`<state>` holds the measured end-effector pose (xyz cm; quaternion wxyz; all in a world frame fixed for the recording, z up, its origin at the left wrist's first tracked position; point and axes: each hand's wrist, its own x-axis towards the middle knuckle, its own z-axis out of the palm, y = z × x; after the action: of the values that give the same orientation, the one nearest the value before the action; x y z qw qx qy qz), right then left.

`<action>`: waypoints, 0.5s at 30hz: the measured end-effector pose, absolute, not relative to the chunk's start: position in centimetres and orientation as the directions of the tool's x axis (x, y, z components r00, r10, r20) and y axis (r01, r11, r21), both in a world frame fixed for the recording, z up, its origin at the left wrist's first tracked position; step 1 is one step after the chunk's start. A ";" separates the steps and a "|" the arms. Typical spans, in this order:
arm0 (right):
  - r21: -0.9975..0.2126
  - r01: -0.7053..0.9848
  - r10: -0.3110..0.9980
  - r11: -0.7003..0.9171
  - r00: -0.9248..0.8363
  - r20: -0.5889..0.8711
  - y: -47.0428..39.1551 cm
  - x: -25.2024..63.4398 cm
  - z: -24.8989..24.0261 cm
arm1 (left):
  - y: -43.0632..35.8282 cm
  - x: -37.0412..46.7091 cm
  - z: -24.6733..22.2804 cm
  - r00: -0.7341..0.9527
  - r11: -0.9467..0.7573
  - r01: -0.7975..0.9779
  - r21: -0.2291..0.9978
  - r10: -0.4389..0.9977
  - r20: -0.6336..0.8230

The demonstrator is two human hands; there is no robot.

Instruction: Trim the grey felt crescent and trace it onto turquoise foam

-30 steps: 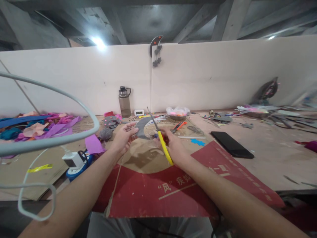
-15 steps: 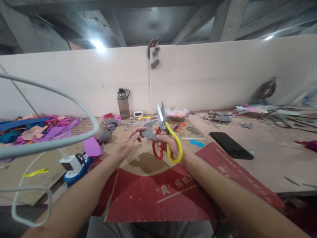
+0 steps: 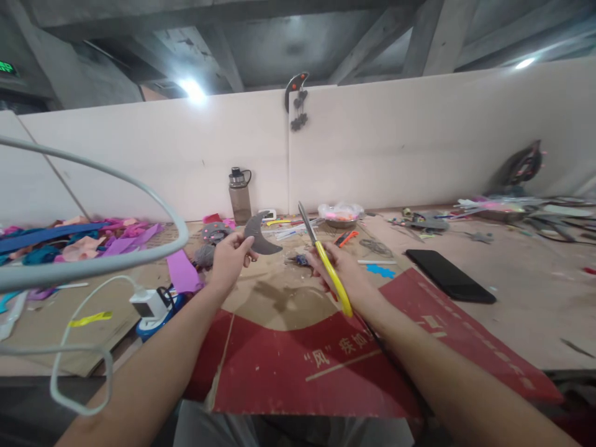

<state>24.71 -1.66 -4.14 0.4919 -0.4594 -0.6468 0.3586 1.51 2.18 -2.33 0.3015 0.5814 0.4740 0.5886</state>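
A grey crescent moon cutout (image 3: 262, 234), perhaps felt, is pinched between the thumb and fingers of my left hand (image 3: 233, 257). My right hand (image 3: 342, 270) grips scissors (image 3: 331, 268) whose yellow handle faces me; a bit of the red handle peeks out below. Their blades look closed and point up and away, apart from the moon. Under both hands lies a red and brown cardboard sheet (image 3: 316, 379), with hand shadows falling on its brown part. A dark blue object (image 3: 300, 261), too small to make out, lies just left of my right hand.
A water bottle (image 3: 239, 197) stands by the white partition (image 3: 400, 143). A phone (image 3: 449, 276) lies at right, with a blue cutout (image 3: 380, 270) and an orange-handled tool (image 3: 347, 238) nearer. Coloured scraps (image 3: 79, 242), a charger (image 3: 151, 304) and a grey looping tube (image 3: 158, 211) occupy the left.
My left hand has drawn the grey moon left and up, away from the scissors. The scissors have turned and their blades have come together. The view has shifted slightly left.
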 end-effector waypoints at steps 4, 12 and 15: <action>-0.738 0.541 0.914 0.403 -0.208 0.347 -1.8 25.3 -4.2 | 3.2 0.8 -2.3 -0.215 -0.339 -0.088 0.937 0.925 0.315; -0.537 0.740 0.913 0.406 -0.301 0.276 -3.4 24.4 -4.7 | 4.4 -1.4 -0.9 -0.358 -0.495 -0.243 0.834 0.845 0.397; -0.453 0.729 0.859 0.513 -0.434 0.272 -3.5 24.0 -5.7 | 4.2 -1.5 -0.7 -0.285 -0.554 -0.294 0.779 0.828 0.482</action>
<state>24.03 -3.48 -5.66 0.2395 -0.4748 -0.8361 0.1349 -1.46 4.18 -0.69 0.3748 0.4656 0.2870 0.7486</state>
